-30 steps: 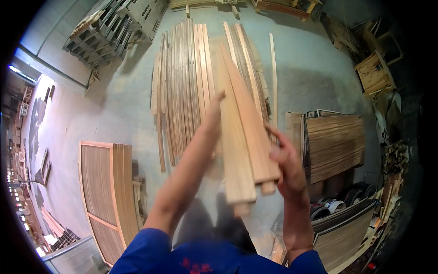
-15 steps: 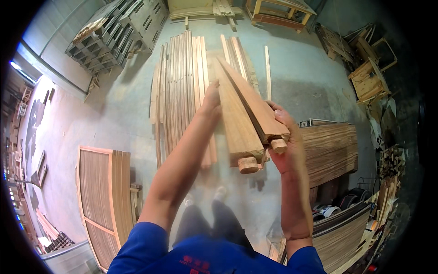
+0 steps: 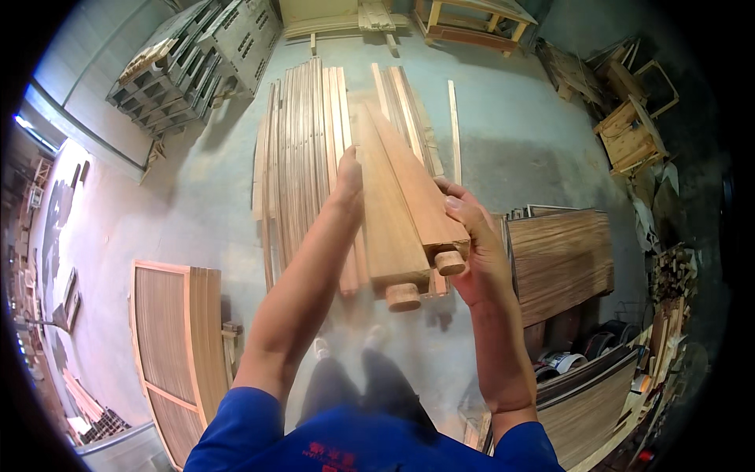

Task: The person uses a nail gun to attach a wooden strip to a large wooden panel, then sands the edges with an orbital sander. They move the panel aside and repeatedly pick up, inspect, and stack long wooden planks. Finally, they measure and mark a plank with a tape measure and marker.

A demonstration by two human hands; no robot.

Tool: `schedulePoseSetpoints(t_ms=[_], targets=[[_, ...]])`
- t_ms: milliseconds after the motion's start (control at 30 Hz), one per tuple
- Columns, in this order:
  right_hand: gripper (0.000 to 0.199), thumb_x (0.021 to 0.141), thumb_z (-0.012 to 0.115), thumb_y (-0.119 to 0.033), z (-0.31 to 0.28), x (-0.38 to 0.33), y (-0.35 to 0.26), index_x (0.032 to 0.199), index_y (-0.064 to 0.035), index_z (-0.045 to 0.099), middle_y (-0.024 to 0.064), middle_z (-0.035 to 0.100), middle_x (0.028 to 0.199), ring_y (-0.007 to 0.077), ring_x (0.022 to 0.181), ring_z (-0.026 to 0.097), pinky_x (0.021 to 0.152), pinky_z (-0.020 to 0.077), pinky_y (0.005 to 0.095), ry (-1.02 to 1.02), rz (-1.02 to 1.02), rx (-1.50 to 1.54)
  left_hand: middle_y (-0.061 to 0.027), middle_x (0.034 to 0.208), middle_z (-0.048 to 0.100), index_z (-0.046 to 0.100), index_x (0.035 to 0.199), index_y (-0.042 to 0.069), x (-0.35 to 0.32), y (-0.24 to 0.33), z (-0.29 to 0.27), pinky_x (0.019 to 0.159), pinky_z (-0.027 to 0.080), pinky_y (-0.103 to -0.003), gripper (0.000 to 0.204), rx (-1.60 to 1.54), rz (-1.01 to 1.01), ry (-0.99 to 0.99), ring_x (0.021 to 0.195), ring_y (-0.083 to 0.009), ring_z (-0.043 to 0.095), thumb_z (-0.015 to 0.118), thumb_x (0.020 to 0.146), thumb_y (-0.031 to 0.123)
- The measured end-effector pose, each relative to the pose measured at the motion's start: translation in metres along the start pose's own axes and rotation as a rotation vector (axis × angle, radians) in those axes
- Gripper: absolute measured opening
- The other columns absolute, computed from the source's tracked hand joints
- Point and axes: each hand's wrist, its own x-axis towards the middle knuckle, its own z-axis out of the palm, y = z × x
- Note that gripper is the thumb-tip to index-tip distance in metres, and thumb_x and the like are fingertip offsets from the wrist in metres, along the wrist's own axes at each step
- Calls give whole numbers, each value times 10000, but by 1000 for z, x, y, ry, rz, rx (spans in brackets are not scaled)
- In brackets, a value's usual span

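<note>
Two long wooden rails are held up side by side in front of me, their far ends pointing away. The left rail (image 3: 393, 228) is yellowish, the right rail (image 3: 421, 189) more reddish and set a little farther forward. From each near end juts a rounded tenon, the left tenon (image 3: 403, 296) and the right tenon (image 3: 450, 263). My left hand (image 3: 350, 175) is closed along the left rail's outer side, most of its fingers hidden beneath. Farther back toward me, my right hand (image 3: 473, 228) wraps the right rail's outer edge, thumb on top.
Long wooden strips (image 3: 295, 157) lie in rows on the floor ahead. A stack of framed panels (image 3: 165, 322) stands at left, wood-grain boards (image 3: 558, 259) at right. Grey pallets (image 3: 169, 79) are at the far left, a wooden bench (image 3: 476, 23) at the back.
Both hands and the rails have shifted left and slightly toward me. The dark gap between the two rails has closed, so they now lie against each other.
</note>
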Motion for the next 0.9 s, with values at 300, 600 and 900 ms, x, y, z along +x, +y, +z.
schedulePoseSetpoints(t_ms=[300, 600, 900], targets=[[699, 949, 637, -292, -19, -11, 13, 1504, 61, 398, 184, 578, 1370, 219, 1265, 581, 1051, 484, 345, -61, 51, -70, -236, 1298, 623, 521, 1398, -13, 32, -23, -39, 997, 540, -441, 565, 41, -182, -9, 1162, -317, 643, 524, 1030, 416], [864, 780, 821, -306, -119, -125, 233, 1447, 16, 376, 248, 594, 1248, 398, 1206, 597, 993, 508, 493, -86, 492, -1310, -170, 1402, 629, 606, 1364, -52, 5, -292, -200, 1124, 443, -387, 517, 274, -571, 52, 1301, -267, 592, 727, 975, 265], [930, 666, 835, -301, -201, -162, 406, 1400, 29, 368, 276, 538, 1261, 479, 1189, 529, 1009, 455, 529, 307, 476, -1284, -126, 1210, 684, 622, 1290, -43, 18, -433, -262, 971, 512, -410, 504, 113, -540, 175, 1117, -234, 639, 786, 915, 252]])
